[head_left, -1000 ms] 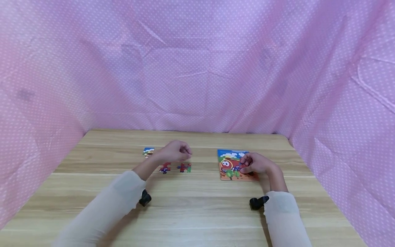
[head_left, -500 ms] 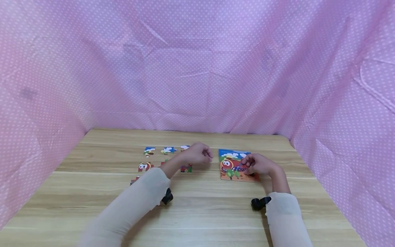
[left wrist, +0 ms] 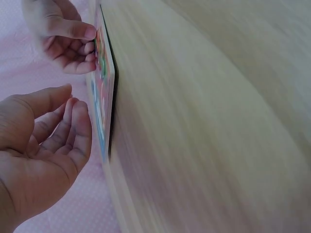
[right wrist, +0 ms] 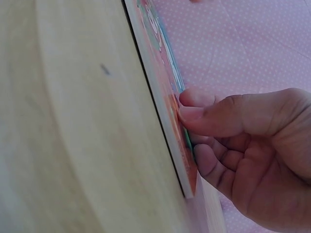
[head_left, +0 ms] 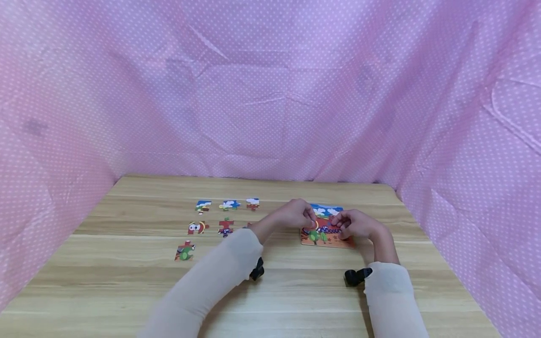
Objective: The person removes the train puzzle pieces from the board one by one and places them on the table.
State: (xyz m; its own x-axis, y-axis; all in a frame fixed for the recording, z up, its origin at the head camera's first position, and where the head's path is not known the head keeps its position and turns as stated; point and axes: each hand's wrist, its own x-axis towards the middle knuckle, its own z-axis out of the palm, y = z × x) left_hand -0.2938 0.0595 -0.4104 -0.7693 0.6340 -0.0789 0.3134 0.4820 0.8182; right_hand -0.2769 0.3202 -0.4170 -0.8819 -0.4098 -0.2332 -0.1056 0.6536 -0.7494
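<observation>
A square cartoon jigsaw board point(head_left: 325, 238) lies flat on the table, right of centre. Over its left part hovers my left hand point(head_left: 296, 213). In the left wrist view, thumb and fingers of this left hand point(left wrist: 46, 141) bend toward one another with nothing visible between them, apart from the board point(left wrist: 104, 97). My right hand point(head_left: 357, 224) is at the board's right side. Its thumb point(right wrist: 209, 119) and fingertips meet the printed face near a corner in the right wrist view; no loose piece shows in them. The exact contact under those fingertips is hidden.
Loose jigsaw pieces lie in rows left of the board, among them an eye piece point(head_left: 196, 228), a cloud piece point(head_left: 230, 205) and a green-leaf piece point(head_left: 185, 251). My left forearm partly covers one piece. Pink dotted cloth point(head_left: 270, 94) surrounds the wooden table point(head_left: 296, 300).
My left hand has moved right, from above the loose pieces to the board, uncovering several pieces. The right hand stays at the board's right side, with only a slight shift.
</observation>
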